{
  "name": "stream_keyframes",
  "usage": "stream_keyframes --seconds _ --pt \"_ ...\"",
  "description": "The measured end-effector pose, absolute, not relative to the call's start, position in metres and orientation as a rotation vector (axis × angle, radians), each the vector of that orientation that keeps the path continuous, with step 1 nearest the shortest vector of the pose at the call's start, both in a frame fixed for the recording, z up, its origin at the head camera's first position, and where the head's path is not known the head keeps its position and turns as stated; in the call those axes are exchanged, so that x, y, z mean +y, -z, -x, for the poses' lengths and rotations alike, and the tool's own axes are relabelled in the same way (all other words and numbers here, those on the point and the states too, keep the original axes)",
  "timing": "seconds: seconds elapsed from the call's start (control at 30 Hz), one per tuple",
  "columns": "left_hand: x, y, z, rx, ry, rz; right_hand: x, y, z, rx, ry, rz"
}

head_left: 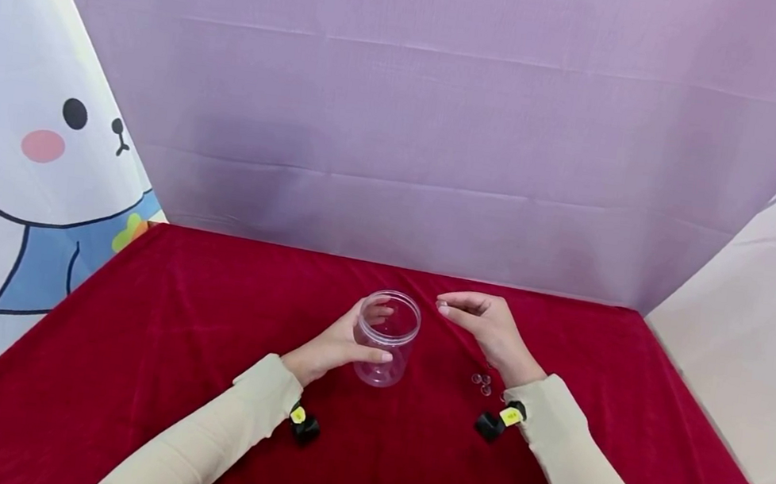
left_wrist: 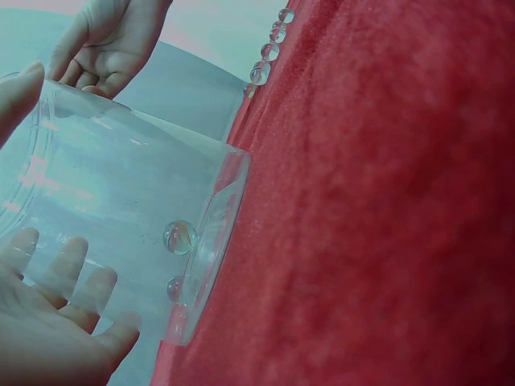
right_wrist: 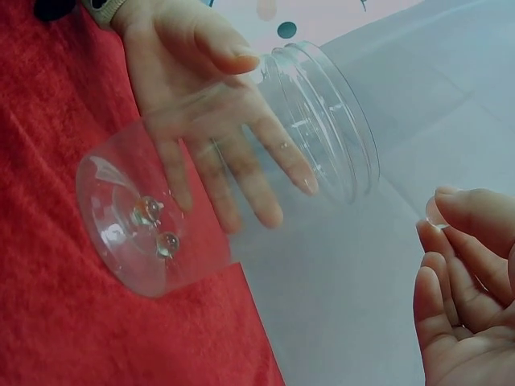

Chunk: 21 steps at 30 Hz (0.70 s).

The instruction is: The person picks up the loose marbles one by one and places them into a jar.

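A clear plastic jar (head_left: 385,357) with a threaded open mouth stands upright on the red cloth. My left hand (head_left: 331,346) holds it from the left, thumb on the near side and fingers round the far side. Two glass marbles (right_wrist: 148,211) lie on the jar's bottom. Just right of the rim and apart from it, my right hand (head_left: 489,329) pinches another clear marble (right_wrist: 435,212) between thumb and fingertips. Several loose marbles (head_left: 485,381) rest on the cloth below the right wrist, lined up in the left wrist view.
Red cloth (head_left: 221,319) covers the table. A pale purple curtain (head_left: 402,116) rises behind its far edge. At the left hangs a panel with a cartoon animal (head_left: 29,113), and a whitish panel (head_left: 767,317) stands at the right. Each wrist wears a small black camera.
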State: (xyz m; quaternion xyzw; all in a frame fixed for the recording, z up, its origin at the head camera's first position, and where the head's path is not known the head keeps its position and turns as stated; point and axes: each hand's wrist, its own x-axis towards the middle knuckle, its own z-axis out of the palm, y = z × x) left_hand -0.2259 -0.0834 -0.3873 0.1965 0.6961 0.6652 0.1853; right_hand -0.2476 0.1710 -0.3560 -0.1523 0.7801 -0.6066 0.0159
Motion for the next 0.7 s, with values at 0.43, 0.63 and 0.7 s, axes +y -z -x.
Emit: stream_keyframes --seconds 0.43,0.63,0.7 --pt "-0.083 0.413 0.238 1.992 -1.907 -0.577 0.153 0.356 0.247 2.376 1.91 0.49" --pt "-0.082 0.409 0.237 1.981 -1.916 -0.575 0.149 0.356 0.247 2.351 1.923 0.529" --pt "-0.082 0.408 0.237 1.983 -1.913 -0.564 0.148 0.356 0.247 2.346 1.925 0.534"
